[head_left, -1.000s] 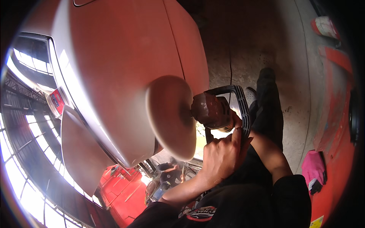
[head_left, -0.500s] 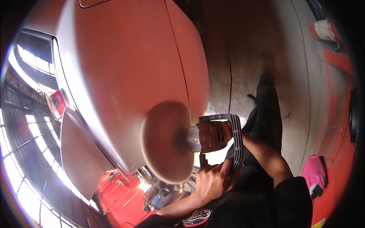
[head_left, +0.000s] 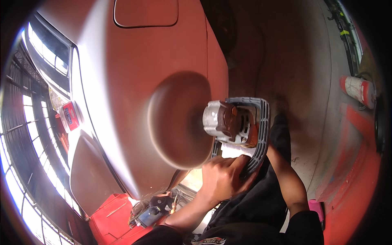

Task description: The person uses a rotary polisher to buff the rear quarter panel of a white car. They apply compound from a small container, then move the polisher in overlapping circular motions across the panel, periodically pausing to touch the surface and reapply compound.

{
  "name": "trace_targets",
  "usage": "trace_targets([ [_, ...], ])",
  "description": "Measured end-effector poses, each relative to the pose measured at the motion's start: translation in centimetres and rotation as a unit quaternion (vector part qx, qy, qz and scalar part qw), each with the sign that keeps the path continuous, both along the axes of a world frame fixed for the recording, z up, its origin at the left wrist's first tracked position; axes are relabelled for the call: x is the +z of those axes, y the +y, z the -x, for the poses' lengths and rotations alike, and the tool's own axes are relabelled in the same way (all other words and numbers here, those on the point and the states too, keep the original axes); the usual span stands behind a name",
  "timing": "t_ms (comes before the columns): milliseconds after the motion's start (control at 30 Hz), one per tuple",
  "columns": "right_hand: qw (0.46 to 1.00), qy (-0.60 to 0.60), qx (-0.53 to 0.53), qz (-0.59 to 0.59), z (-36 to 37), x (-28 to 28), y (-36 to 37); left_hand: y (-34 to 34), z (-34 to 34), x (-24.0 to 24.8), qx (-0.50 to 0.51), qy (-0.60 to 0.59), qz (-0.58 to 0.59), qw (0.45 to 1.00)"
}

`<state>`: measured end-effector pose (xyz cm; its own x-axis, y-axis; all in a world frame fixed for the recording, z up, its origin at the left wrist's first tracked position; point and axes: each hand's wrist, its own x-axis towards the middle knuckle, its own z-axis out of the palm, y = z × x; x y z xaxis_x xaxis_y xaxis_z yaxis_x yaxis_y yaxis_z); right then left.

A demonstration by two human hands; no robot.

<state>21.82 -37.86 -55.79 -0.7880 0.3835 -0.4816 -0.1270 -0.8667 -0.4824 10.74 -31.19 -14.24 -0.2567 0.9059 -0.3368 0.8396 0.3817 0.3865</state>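
A polisher [head_left: 222, 120] with a grey metal head and a dark, ribbed loop handle [head_left: 263, 126] is in my hands. Its large round pad [head_left: 177, 122] is blurred, as if spinning, and appears to lie against the car's rear side panel [head_left: 143, 57], which reflects reddish. My left hand [head_left: 224, 175] is closed around the lower arm of the loop handle. Behind the loop, my right hand [head_left: 254, 134] grips the polisher's body; most of its fingers are hidden.
A fuel flap [head_left: 147, 12] is at the top. A red-labelled tub [head_left: 69, 116] stands on the car at left. Tools [head_left: 151, 212] lie on a red surface below. Along the right are a red-and-white can [head_left: 357, 90], a red panel [head_left: 359, 163] and a pink cloth [head_left: 316, 209].
The polisher and both hands have shifted up the picture and slightly right. The view has moved too, showing more of the fuel flap. Both hands keep their hold.
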Motion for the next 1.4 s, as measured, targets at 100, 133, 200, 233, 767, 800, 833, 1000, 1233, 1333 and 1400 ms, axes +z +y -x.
trace_targets([
  [100,1.0,-0.013,0.004,0.008,0.6,0.8,6.5,4.5,1.8,-0.3,0.008,0.02,-0.05,0.999],
  [133,1.0,-0.018,0.013,-0.017,0.8,1.3,8.8,5.9,2.1,-0.4,0.017,0.027,-0.073,0.997],
  [200,0.998,-0.027,0.023,-0.061,1.1,2.8,13.0,8.3,3.0,-0.9,0.029,0.022,-0.107,0.994],
  [233,0.996,-0.028,0.026,-0.079,1.1,3.6,14.9,9.3,3.3,-0.9,0.039,0.017,-0.121,0.992],
  [767,0.978,-0.075,0.011,-0.192,-4.8,8.8,4.9,-1.6,-0.4,-0.9,0.047,0.014,-0.164,0.985],
  [800,0.974,-0.09,-0.006,-0.207,-5.4,9.1,3.0,-2.9,-0.7,-0.9,0.027,0.0,-0.164,0.986],
  [833,0.973,-0.086,0.001,-0.215,-5.7,9.1,0.8,-4.8,-1.2,-0.8,0.03,0.001,-0.156,0.987],
  [1000,0.958,-0.09,-0.004,-0.274,-7.1,9.5,-9.1,-11.9,-2.8,-0.6,-0.004,-0.007,-0.134,0.991],
  [1233,0.932,-0.104,-0.029,-0.345,-9.4,7.0,-16.5,-20.0,-4.4,1.4,-0.041,-0.024,-0.118,0.992],
  [1333,0.917,-0.103,-0.043,-0.382,-9.8,5.3,-17.1,-22.6,-4.4,2.4,-0.064,-0.031,-0.129,0.989],
  [1400,0.917,-0.098,-0.043,-0.384,-10.2,4.9,-17.1,-24.5,-4.7,2.8,-0.068,-0.036,-0.144,0.987],
])
